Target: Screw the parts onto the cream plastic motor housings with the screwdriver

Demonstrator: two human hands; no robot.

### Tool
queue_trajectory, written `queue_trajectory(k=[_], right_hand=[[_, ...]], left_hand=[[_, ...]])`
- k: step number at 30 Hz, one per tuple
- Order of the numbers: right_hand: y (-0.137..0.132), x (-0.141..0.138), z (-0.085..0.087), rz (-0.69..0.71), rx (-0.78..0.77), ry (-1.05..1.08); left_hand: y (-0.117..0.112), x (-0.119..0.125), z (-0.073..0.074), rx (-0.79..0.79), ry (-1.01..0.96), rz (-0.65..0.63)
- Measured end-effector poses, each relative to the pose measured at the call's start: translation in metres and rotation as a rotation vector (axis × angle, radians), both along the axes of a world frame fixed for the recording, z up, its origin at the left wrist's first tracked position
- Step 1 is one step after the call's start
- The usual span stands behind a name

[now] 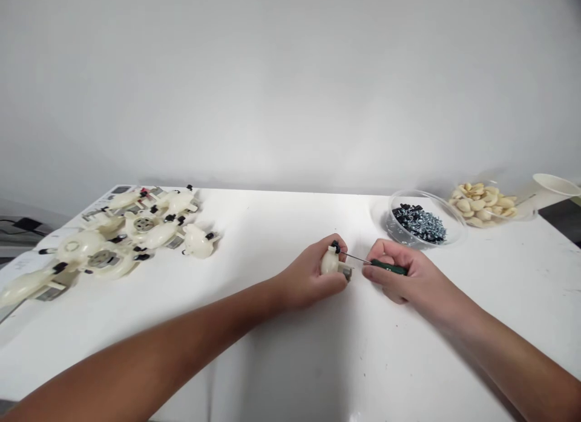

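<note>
1. White table: cream plastic housings heaped upper left, apparently with motors fitted; clear bowl of screws upper right, well filled.
2. Left hand curled closed around one housing, centre frame.
3. Right hand grips green-handled screwdriver, tip at that housing.

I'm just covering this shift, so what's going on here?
A person holds a small cream plastic part in their left hand. Their right hand holds a green-handled screwdriver, pointing at the part's black piece. More cream parts lie heaped on the white table, and a clear bowl of screws sits nearby.
</note>
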State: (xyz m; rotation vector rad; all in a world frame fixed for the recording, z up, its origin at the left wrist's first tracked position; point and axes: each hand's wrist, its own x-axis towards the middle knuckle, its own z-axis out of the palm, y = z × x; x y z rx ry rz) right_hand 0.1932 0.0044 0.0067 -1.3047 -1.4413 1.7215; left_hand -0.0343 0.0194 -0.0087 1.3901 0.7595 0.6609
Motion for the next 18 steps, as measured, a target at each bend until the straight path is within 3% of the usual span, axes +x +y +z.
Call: queue_trajectory(k=[3,7,10,13,18], right_hand=[[-0.002,0.003,0.002,-0.04,0.368,-0.234],[-0.002,0.012,-0.009,0.034,0.966,-0.495],[-0.002,0.016,-0.015,0.079,1.181,-0.568],[-0.005,0.012,-0.011,0.09,1.041,-0.512],[-0.006,-0.001,-0.003,0.037,0.329,-0.135]], left_hand=[[0.001,0.0,0.003,-0.044,0.003,-0.001],[0.002,-0.001,0.003,-0.055,-0.011,-0.006],[0.001,-0.002,0.003,-0.045,0.0,-0.05],[0.001,-0.004,0.004,-0.044,0.022,-0.08],[0.0,-0.006,0.004,-0.028,0.024,-0.074]])
